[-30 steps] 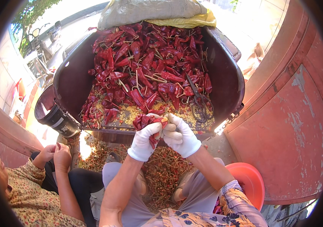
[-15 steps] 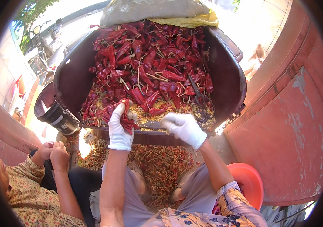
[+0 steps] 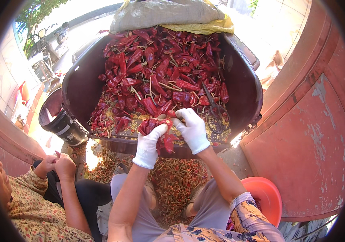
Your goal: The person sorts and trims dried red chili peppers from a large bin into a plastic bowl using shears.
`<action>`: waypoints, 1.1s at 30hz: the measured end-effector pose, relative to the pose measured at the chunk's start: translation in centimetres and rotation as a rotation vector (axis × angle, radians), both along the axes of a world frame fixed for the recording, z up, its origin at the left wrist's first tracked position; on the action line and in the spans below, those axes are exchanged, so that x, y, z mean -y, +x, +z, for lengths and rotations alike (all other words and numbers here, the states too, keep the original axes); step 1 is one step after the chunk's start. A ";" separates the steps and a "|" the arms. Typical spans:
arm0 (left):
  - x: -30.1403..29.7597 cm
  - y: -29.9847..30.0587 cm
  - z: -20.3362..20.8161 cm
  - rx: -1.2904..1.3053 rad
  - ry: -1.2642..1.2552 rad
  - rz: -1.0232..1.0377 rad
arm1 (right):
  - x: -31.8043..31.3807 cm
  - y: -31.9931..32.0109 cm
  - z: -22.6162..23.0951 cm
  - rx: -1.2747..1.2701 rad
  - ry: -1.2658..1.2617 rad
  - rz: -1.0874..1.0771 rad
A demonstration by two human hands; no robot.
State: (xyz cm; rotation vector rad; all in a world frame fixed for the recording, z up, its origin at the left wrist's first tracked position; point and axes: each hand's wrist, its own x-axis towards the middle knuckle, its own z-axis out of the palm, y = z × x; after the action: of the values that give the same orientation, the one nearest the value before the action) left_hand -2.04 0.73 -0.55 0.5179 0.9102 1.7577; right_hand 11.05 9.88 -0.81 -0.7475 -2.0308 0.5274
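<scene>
Both my hands wear white knit gloves and meet over the near edge of a dark red, open-sided bin (image 3: pixel 241 76). My left hand (image 3: pixel 147 146) is closed around a bunch of dried red chili peppers (image 3: pixel 167 142), some hanging below the fingers. Just right of it, my right hand (image 3: pixel 192 131) pinches the end of a red pepper (image 3: pixel 171 114) at the bunch; its other fingers are curled. Behind them rises a large heap of dried red peppers (image 3: pixel 160 74) with pale stems. Loose yellow seeds (image 3: pixel 134 126) lie along the bin's front.
Black-handled scissors (image 3: pixel 217 115) rest on the heap's right side. A black bucket (image 3: pixel 69 127) hangs at the bin's left. At left a co-worker's hands (image 3: pixel 61 164) hold something small. An orange-red basin (image 3: pixel 267 197) stands by my right leg; stems and scraps (image 3: pixel 180 177) cover the ground.
My left hand has moved right and slightly down with its bunch of peppers. My right hand has come up beside it and now pinches a pepper.
</scene>
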 end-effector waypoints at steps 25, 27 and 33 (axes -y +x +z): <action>0.1 1.9 -0.4 0.176 -0.133 -0.286 | 1.1 3.1 2.8 -0.210 -0.415 0.200; 0.2 1.5 -0.7 0.200 -0.069 -0.365 | 1.5 3.1 3.5 -0.287 -0.905 0.239; 0.5 2.4 0.1 0.205 0.018 -0.387 | 0.8 3.8 1.9 -0.851 -1.329 0.768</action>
State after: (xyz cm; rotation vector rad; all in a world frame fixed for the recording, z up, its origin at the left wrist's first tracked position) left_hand 0.38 0.21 -0.41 0.4788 0.6041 1.4359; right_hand 14.90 9.11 1.05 -0.2469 -0.8738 2.2726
